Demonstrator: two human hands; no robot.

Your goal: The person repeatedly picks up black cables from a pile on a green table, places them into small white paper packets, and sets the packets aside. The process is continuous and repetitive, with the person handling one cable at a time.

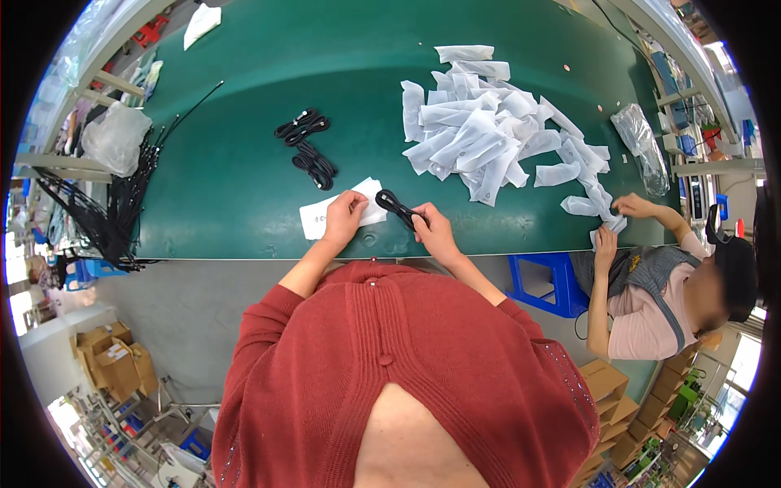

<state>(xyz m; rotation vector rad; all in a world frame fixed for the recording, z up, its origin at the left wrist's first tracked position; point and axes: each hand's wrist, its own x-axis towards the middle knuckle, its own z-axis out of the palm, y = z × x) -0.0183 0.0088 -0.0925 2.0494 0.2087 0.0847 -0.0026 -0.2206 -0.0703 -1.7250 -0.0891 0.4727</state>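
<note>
My right hand [434, 233] grips one end of a coiled black cable [396, 205]. The cable's other end points left, at the right edge of some flat white bags [316, 221]. Over those bags, close to the table's near edge, my left hand [346, 215] is closed, with thumb and fingertips pinching the white bag. Several more coiled black cables lie beyond my left hand, one bundle [303, 126] farther off and another bundle [314, 167] nearer.
A large heap of filled white bags [480, 122] covers the green table [244, 203] at right. A co-worker [651, 301] handles white bags there. Long black cables [146, 171] hang over the left edge beside a clear plastic bag [116, 138]. A blue stool [549, 285] stands below.
</note>
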